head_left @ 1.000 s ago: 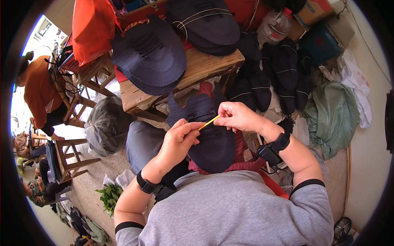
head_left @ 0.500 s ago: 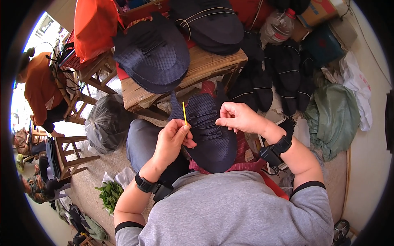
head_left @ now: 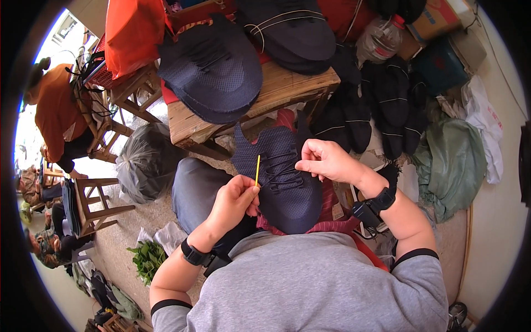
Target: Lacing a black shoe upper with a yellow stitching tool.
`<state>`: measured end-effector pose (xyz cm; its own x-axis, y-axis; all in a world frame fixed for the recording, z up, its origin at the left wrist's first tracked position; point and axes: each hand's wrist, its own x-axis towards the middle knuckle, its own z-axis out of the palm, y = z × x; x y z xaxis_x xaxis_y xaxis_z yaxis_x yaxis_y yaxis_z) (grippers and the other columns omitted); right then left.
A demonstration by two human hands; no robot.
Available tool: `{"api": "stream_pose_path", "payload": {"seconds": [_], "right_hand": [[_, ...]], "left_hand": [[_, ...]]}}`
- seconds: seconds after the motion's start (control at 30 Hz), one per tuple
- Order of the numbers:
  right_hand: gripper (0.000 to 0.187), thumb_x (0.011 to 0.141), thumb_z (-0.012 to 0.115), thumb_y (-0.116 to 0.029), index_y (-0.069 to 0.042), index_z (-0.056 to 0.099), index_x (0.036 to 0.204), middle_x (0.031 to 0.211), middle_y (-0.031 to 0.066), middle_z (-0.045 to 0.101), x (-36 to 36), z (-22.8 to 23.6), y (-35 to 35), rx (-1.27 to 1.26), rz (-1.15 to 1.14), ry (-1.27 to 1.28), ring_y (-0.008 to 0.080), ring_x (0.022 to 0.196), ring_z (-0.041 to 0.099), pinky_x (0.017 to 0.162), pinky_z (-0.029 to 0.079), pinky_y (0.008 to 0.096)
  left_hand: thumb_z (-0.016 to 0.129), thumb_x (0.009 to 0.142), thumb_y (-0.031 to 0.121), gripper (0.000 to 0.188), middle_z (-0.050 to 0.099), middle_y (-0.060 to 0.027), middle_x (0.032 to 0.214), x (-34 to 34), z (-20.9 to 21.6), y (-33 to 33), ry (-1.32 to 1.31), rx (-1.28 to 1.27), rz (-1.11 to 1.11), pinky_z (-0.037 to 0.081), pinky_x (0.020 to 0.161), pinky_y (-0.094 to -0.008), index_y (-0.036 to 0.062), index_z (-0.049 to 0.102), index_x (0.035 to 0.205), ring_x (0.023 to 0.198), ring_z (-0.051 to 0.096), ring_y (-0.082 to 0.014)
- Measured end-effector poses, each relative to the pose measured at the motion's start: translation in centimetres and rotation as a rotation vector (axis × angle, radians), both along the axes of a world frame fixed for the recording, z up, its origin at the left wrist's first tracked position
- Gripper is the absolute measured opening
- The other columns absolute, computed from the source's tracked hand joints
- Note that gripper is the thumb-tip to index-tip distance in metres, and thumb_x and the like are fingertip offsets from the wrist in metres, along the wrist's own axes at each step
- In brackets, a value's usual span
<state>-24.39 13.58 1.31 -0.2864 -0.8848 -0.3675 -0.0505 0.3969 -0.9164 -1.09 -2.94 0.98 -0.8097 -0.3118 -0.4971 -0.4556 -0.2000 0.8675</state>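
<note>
So the left hand (head_left: 237,200) is pinching a thin yellow stick (head_left: 258,170) between thumb and fingers, and the stick is pointing pretty much straight up away from the wearer. Right hand (head_left: 332,161) has thumb and forefinger brought together, right by the edge of the lacing; can't tell if there's something thin between them.

The dark shoe upper (head_left: 296,205) is on the person's lap, toe end toward their belly, with black laces (head_left: 282,167) criss-crossing the middle. Under it there's a red striped cloth (head_left: 329,202). Black band on each wrist.

Just beyond the lap is a wooden counter (head_left: 282,86) with a stack of dark uppers (head_left: 218,88) near its left end, and next to that a bundle (head_left: 304,44) tied with pale cord. More dark bundles (head_left: 391,102) are piled to the right, near a clear bottle (head_left: 380,41) with a red cap and a green sack (head_left: 449,166).

Over on the left: an orange-red bag (head_left: 133,41), a grey plastic bag (head_left: 148,163) on the floor, some leafy greens (head_left: 146,262), and a person in an orange top (head_left: 58,113) near a wooden stool (head_left: 98,188).
</note>
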Motion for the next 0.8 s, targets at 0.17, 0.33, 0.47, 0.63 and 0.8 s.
{"api": "stream_pose_path", "payload": {"seconds": [0.17, 0.33, 0.47, 0.63, 0.8], "right_hand": [[0.026, 0.092, 0.074, -0.022, -0.006, 0.056, 0.083, 0.067, -0.0018, 0.057, 0.26, 0.17, -0.21, -0.032, -0.006, 0.017, 0.0038, 0.056, 0.053, 0.048, 0.045, 0.0209], [0.025, 0.092, 0.074, -0.021, -0.006, 0.056, 0.083, 0.066, -0.0015, 0.057, 0.19, 0.54, -0.52, 0.020, -0.005, 0.032, 0.0041, 0.055, 0.053, 0.047, 0.045, 0.0211], [0.025, 0.092, 0.074, -0.021, -0.007, 0.056, 0.083, 0.068, -0.0029, 0.057, 0.20, 0.55, -0.68, 0.049, 0.003, 0.029, 0.0027, 0.059, 0.054, 0.048, 0.045, 0.0198], [0.024, 0.092, 0.074, -0.021, -0.007, 0.056, 0.083, 0.068, -0.0030, 0.057, 0.24, 0.43, -0.64, 0.034, 0.001, 0.021, 0.0026, 0.058, 0.053, 0.048, 0.045, 0.0197], [0.024, 0.092, 0.074, -0.021, -0.007, 0.056, 0.083, 0.068, -0.0032, 0.056, 0.19, 0.69, -0.64, 0.037, 0.005, 0.024, 0.0024, 0.058, 0.053, 0.048, 0.045, 0.0194]], "left_hand": [[0.054, 0.103, 0.010, 0.010, 0.060, -0.0022, 0.077, 0.67, -0.10, 0.01, -0.013, 0.039, -0.015, 0.049, 0.054, -0.0200, 0.0004, 0.054, 0.104, 0.058, 0.057, -0.0064], [0.057, 0.102, 0.011, 0.010, 0.060, -0.0003, 0.075, 0.77, -0.30, -0.06, -0.037, 0.025, -0.045, 0.048, 0.053, -0.0193, 0.0006, 0.055, 0.103, 0.058, 0.057, -0.0049], [0.057, 0.102, 0.011, 0.010, 0.061, -0.0003, 0.075, 0.81, -0.08, -0.22, -0.037, 0.021, -0.033, 0.048, 0.052, -0.0194, 0.0008, 0.056, 0.103, 0.057, 0.057, -0.0049], [0.057, 0.102, 0.010, 0.010, 0.060, -0.0014, 0.075, 0.48, 0.35, -0.71, -0.063, -0.029, -0.027, 0.046, 0.050, -0.0194, 0.0007, 0.054, 0.102, 0.055, 0.056, -0.0056], [0.057, 0.101, 0.010, 0.009, 0.060, -0.0014, 0.074, 0.53, 0.57, -0.65, -0.098, -0.034, -0.061, 0.045, 0.050, -0.0193, 0.0006, 0.054, 0.102, 0.054, 0.055, -0.0056]]}}
